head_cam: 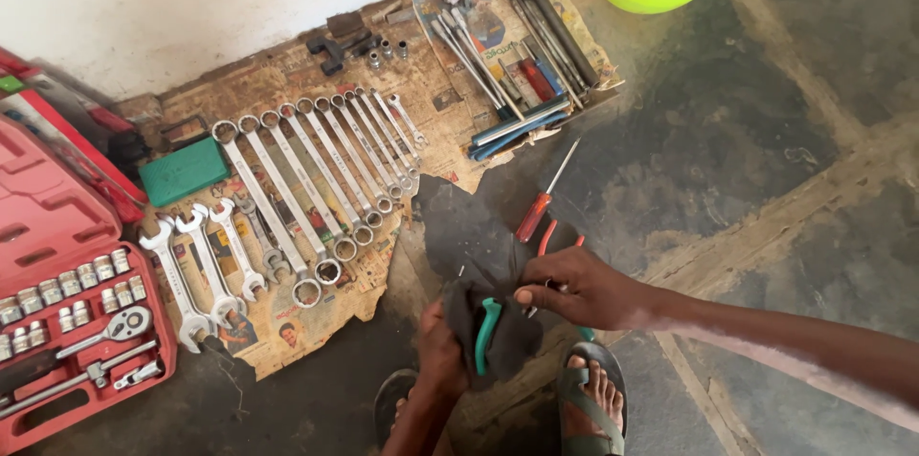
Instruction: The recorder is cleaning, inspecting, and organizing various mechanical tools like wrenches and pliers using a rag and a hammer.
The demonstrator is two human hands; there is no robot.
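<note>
Head view: dark cloth (479,255) perhaps hides teal-handled pliers (486,333).

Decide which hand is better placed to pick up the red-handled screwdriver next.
Probably the right hand: it sits just below the red-handled screwdriver, while the left hand is lower, gripping the dark cloth around the teal-handled tool.

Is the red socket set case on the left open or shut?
Open. The red case lies with its lid back, showing rows of sockets and a ratchet in the tray.
</note>
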